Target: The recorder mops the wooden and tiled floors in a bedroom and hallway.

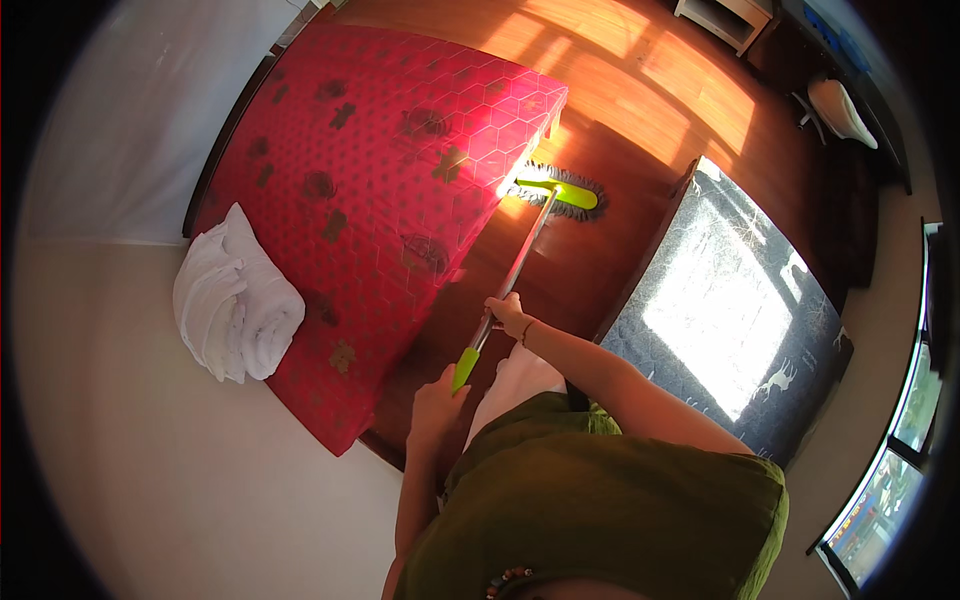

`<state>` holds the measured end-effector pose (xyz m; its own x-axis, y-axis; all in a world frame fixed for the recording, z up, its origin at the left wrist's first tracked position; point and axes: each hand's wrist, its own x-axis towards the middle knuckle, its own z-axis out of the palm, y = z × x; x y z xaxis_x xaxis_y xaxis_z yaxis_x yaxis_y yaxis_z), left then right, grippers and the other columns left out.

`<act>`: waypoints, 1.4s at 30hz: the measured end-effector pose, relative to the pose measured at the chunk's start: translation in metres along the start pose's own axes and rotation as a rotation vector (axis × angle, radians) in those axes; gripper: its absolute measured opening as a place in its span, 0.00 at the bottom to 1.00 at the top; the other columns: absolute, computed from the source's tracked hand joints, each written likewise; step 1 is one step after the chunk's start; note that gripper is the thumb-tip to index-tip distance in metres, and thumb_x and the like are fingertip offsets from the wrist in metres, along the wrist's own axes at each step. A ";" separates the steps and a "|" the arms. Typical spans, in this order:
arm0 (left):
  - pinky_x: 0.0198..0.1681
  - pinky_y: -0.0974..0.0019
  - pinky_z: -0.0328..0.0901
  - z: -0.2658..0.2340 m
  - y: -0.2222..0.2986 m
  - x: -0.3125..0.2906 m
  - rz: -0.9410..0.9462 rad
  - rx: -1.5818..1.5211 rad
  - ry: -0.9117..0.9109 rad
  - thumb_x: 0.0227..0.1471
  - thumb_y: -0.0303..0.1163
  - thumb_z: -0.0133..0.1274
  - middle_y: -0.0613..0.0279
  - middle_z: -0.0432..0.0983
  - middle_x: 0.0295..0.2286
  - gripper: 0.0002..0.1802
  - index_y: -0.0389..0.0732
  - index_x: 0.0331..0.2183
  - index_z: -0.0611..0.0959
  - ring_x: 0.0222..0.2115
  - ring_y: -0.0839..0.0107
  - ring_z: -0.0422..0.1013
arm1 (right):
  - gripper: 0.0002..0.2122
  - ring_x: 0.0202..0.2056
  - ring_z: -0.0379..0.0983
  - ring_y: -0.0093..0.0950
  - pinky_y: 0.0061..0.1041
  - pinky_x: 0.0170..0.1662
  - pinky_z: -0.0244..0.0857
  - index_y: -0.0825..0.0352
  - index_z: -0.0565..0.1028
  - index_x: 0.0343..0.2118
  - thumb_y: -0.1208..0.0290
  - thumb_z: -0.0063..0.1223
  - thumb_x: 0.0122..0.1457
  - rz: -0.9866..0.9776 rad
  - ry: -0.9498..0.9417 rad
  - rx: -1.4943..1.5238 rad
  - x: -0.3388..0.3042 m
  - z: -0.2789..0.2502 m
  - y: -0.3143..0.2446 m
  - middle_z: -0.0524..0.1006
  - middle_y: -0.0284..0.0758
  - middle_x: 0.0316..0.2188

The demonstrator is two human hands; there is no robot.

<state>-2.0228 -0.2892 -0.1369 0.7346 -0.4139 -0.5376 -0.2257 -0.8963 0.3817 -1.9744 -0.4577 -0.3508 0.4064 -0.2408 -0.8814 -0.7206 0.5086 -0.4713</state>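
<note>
A mop (521, 255) with a silver pole, a lime-green head plate and a grey fringed pad reaches away from me over the reddish wooden floor. My left hand (436, 402) is closed around its green grip at the near end. Farther up, my right hand (509, 317) wraps round the metal pole, a bracelet on that wrist. The mop head lies on the floor between two beds, its left end close to the side of the red mattress (380, 170), where a bright patch of sun falls.
White folded bedding (240, 300) rests on the red mattress's left edge. To the right stands a dark grey patterned mattress (735, 290), sunlit. A white chair (840, 110) and a pale wooden cabinet (728, 18) are at the far right. Windows (885, 490) line the right wall.
</note>
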 end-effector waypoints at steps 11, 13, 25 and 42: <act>0.24 0.66 0.67 -0.132 0.005 -0.042 -0.181 -0.133 -0.078 0.38 0.30 0.62 0.57 0.75 0.18 0.24 0.46 0.42 0.78 0.15 0.68 0.73 | 0.03 0.30 0.75 0.34 0.39 0.36 0.72 0.67 0.65 0.30 0.80 0.41 0.52 0.551 -0.283 0.396 -0.006 -0.022 0.052 0.73 0.39 0.25; 0.23 0.66 0.67 -0.121 0.014 -0.021 -0.155 -0.095 -0.048 0.38 0.30 0.61 0.57 0.75 0.18 0.23 0.46 0.42 0.78 0.15 0.68 0.73 | 0.04 0.30 0.76 0.34 0.38 0.37 0.71 0.68 0.64 0.30 0.81 0.42 0.51 0.594 -0.154 0.436 0.012 -0.042 0.045 0.73 0.39 0.26; 0.18 0.56 0.66 0.077 0.064 0.073 0.378 -0.101 -0.121 0.51 0.39 0.51 0.51 0.72 0.14 0.19 0.36 0.40 0.68 0.16 0.58 0.72 | 0.01 0.19 0.68 0.30 0.35 0.24 0.73 0.71 0.66 0.26 0.82 0.43 0.52 0.037 0.348 0.413 0.084 -0.179 -0.010 0.67 0.38 0.20; 0.18 0.59 0.67 -0.115 -0.130 -0.018 0.447 0.246 -0.314 0.51 0.36 0.52 0.50 0.72 0.14 0.27 0.40 0.52 0.66 0.13 0.61 0.72 | 0.11 0.23 0.72 0.35 0.37 0.25 0.75 0.76 0.62 0.40 0.83 0.40 0.53 0.139 0.101 0.698 0.014 0.053 0.101 0.69 0.44 0.26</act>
<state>-1.9326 -0.1472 -0.0904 0.3184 -0.7532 -0.5755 -0.6388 -0.6191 0.4568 -2.0117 -0.3654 -0.4095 0.2581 -0.1936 -0.9465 -0.2213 0.9418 -0.2530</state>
